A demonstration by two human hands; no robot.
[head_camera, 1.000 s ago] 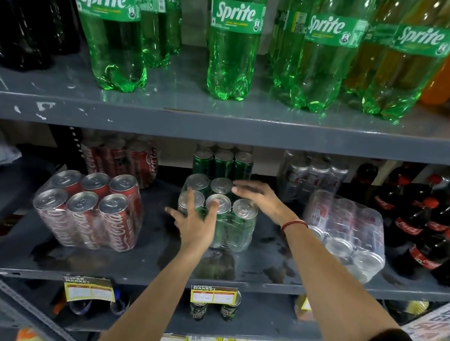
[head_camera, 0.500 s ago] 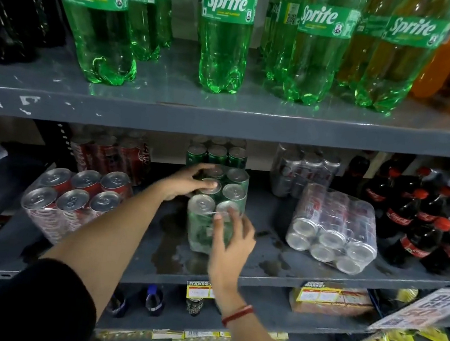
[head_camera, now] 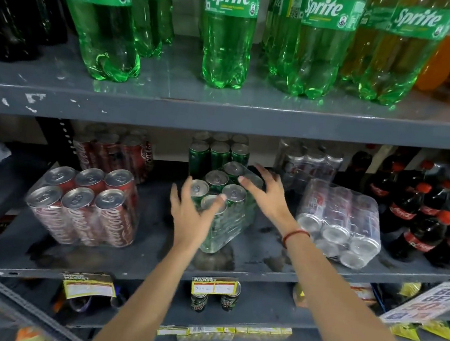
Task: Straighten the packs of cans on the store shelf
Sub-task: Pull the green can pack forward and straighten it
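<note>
A shrink-wrapped pack of green cans [head_camera: 229, 221] stands in the middle of the grey shelf [head_camera: 134, 269], turned at an angle to the shelf edge. My left hand [head_camera: 188, 219] lies against its front-left corner, fingers spread, thumb over a can top. My right hand [head_camera: 269, 199], with a red wrist band, is at the pack's right rear side, fingers also spread. Neither hand closes around the pack. Left of it stands a pack of red cola cans [head_camera: 82, 207]. A pack of silver cans [head_camera: 338, 225] lies tipped toward me on the right.
More red [head_camera: 114, 149], green [head_camera: 217, 152] and silver [head_camera: 308, 163] can packs stand at the shelf's back. Small cola bottles [head_camera: 414, 217] fill the right end. Large Sprite bottles [head_camera: 228, 33] stand on the shelf above. Price tags [head_camera: 213, 285] hang from the shelf edge.
The green pack has turned and now sits diagonally. My left hand moved from the pack's rear to its front-left corner; my right hand moved from its front to the right rear.
</note>
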